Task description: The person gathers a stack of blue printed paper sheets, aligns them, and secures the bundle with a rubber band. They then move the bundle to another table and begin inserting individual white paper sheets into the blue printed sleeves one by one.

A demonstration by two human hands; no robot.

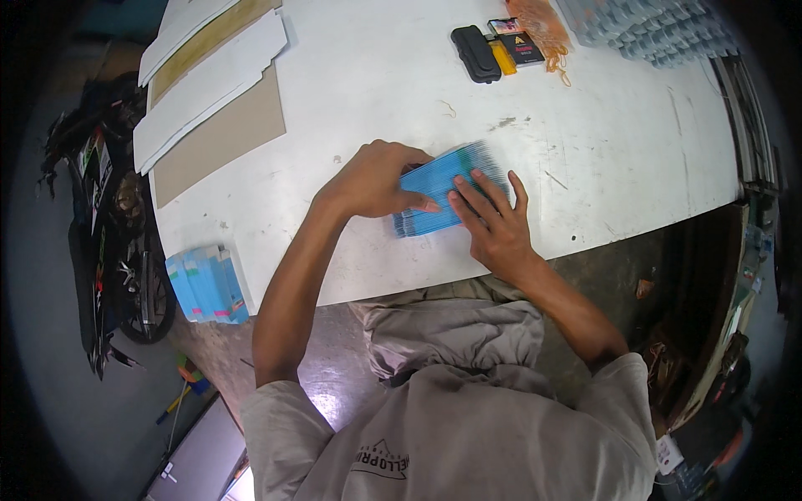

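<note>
Blue stack [443, 184]: fanned into thin edges, over white worktop [585, 167] near front edge.
Left hand [380, 179]: fingers closed round stack's left end, thumb toward near side.
Right hand [501, 238]: fingers open, parted, laid across stack's top.
Left corner: second blue pile [205, 284].
Far side: black case [476, 54], yellow lighter [503, 58].

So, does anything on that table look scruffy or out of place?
A little. The white tabletop has dark scuffs just beyond the blue stack, so it looks worn there. A thin orange thread lies by itself nearby, like a stray scrap. I see nothing spilled.
</note>
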